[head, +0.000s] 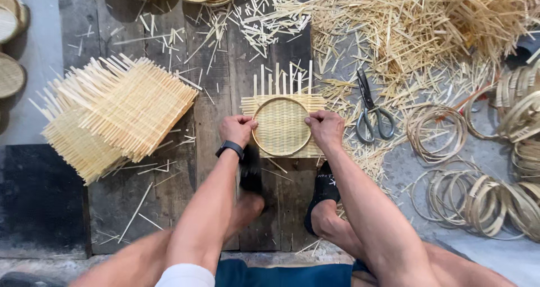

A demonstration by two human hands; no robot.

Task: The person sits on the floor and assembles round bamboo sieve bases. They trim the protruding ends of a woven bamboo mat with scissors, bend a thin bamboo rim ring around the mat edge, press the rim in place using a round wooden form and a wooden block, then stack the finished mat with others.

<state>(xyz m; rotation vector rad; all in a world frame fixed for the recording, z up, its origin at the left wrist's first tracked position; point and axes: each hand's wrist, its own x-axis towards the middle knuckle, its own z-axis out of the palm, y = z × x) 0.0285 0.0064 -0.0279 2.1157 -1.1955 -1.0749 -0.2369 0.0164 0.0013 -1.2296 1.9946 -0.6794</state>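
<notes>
Both hands are closed on a round bamboo hoop (281, 126), left hand (237, 129) pinching its left rim, right hand (324, 127) its right, pressing it onto a square woven mat (283, 103) on the plank floor (219, 95), scissors (371, 110) just beyond to the right.

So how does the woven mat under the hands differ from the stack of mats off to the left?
The woven mat is a single sheet with a bamboo ring pressed on it, gripped at each side by the left hand and right hand; the stack of mats is many sheets piled askew, ringless and untouched. Both are pale woven strips with loose ends sticking out.
</notes>
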